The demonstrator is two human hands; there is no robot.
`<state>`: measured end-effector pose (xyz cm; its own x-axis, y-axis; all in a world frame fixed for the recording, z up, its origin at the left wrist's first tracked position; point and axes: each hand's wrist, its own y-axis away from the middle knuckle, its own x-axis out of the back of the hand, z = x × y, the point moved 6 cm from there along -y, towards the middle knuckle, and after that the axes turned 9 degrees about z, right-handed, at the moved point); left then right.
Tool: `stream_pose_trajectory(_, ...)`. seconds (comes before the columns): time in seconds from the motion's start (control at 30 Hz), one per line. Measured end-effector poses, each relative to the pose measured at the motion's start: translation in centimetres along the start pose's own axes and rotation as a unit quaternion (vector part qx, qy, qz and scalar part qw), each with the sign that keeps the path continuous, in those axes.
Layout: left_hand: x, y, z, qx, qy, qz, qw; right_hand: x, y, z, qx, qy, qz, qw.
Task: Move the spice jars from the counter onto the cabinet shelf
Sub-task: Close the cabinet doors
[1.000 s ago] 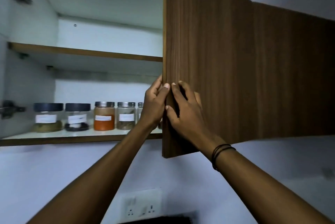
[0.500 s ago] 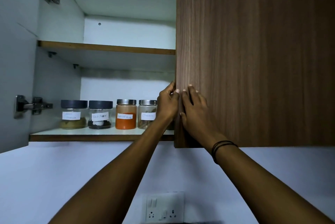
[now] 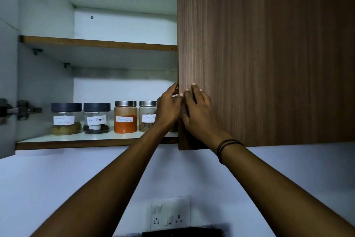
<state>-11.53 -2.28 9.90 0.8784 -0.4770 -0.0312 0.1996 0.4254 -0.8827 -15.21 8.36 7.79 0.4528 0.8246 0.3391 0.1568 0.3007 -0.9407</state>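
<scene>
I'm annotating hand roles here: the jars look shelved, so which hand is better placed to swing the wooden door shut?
Probably the right hand: its palm lies flat on the front of the wooden door, ready to push. The left hand only hooks the door's edge, in front of the spice jars.

Wall socket (image 3: 169,213) below wooden door (image 3: 269,54)

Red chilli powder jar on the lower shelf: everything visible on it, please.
The red chilli powder jar is clear, with a shiny metal lid and a white handwritten label across its front. Orange-red powder fills the lower part, and a paler dusty coat shows above it. It stands upright on the white lower shelf, third from the left, between the black pepper jar and the cinnamon jar. Whether it touches its neighbours cannot be told. Neither hand touches it.
</scene>
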Motion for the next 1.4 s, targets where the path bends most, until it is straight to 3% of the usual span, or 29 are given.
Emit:
stream_pose_trajectory(0.23,5.9,1.1,2.0,-0.026,-0.076,0.022,0.996,2.1,-0.9,-4.9,0.012,-0.074,0.006,0.997)
stream_pose_trajectory(0.4,14.3,1.1,4.7,-0.061,-0.16,0.061,0.983,3.3,-1.5,-12.5,0.065,-0.147,0.029,0.987)
stream_pose_trajectory(0.57,24.7,1.6,7.8,-0.087,-0.284,0.107,0.949,3.9,-2.0,-22.0,0.124,-0.235,0.033,0.964)
stream_pose_trajectory(0.73,34.6,3.6,11.8,-0.118,-0.414,0.15,0.89,5.1,-1.6,-31.9,0.182,-0.334,0.032,0.924)
stream_pose_trajectory(0.87,41.4,5.2,16.0,-0.139,-0.519,0.186,0.823,7.7,-0.7,-39.2,0.219,-0.417,0.052,0.881)
stream_pose_trajectory(1.1,46.0,8.1,23.1,-0.259,-0.676,0.22,0.654,11.1,0.4,-46.1,0.231,-0.533,0.06,0.811)
stream_pose_trajectory(1.2,47.2,9.2,25.3,-0.257,-0.724,0.251,0.589,12.4,0.7,-47.6,0.231,-0.566,0.063,0.789)
stream_pose_trajectory(1.3,48.4,10.0,26.7,-0.21,-0.742,0.29,0.566,13.2,0.9,-48.7,0.229,-0.58,0.057,0.779)
stream_pose_trajectory(1.4,49.5,10.4,27.5,-0.166,-0.705,0.321,0.61,13.7,1.1,-49.5,0.229,-0.597,0.04,0.768)
